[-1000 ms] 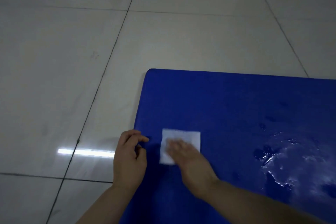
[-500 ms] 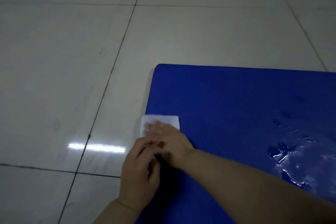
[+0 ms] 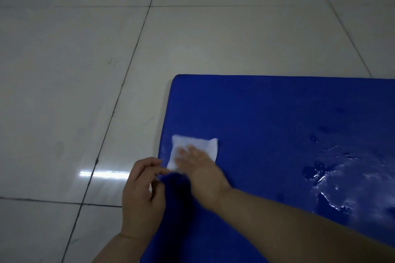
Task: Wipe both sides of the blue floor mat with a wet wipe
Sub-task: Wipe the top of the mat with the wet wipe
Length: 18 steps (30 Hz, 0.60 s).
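Pale floor tiles fill the left. Your left hand, fingers curled, pinches the left edge of the blue floor mat. Just right of it, your right hand presses flat on the white wet wipe. Farther right, wet patches glisten on the mat.

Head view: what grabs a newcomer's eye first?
The blue mat fills the lower right, vivid against the pale tiled floor. Near its left edge the right hand presses flat on a white wet wipe, with the left hand at the mat's edge beside it. Glistening wet patches shine at far right.
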Each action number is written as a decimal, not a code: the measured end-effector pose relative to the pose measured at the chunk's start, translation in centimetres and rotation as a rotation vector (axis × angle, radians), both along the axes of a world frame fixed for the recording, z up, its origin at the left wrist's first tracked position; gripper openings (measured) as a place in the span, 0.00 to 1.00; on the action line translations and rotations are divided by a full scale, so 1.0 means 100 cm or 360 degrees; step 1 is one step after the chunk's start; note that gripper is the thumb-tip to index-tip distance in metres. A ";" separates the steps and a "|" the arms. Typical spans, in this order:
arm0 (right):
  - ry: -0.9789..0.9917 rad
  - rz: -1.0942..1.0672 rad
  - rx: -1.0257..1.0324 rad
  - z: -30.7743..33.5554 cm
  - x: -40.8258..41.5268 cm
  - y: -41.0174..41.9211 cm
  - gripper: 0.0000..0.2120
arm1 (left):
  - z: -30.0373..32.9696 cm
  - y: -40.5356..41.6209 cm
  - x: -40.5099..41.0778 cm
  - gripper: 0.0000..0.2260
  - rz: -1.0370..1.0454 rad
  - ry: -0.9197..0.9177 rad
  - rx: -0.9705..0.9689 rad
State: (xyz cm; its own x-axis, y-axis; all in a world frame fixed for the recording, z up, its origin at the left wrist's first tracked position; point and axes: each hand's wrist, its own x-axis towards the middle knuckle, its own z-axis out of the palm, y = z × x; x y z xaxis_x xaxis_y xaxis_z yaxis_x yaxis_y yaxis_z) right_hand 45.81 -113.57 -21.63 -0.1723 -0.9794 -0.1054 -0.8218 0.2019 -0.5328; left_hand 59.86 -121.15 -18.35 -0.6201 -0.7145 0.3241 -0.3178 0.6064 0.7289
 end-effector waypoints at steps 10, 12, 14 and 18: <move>0.0179 -0.0423 -0.0041 -0.006 -0.051 0.056 0.27 | -0.007 0.016 -0.010 0.12 -0.0079 -0.0078 0.0074; 0.0468 -0.0272 0.0029 -0.005 -0.047 0.066 0.33 | -0.009 0.017 -0.010 0.12 -0.0073 -0.0080 0.0100; 0.0496 -0.0035 0.0082 -0.007 -0.020 0.084 0.39 | -0.009 0.018 -0.013 0.12 -0.0077 -0.0086 0.0116; 0.0516 0.0323 -0.0100 -0.013 -0.008 0.105 0.31 | -0.007 0.022 -0.020 0.12 -0.0123 -0.0100 0.0088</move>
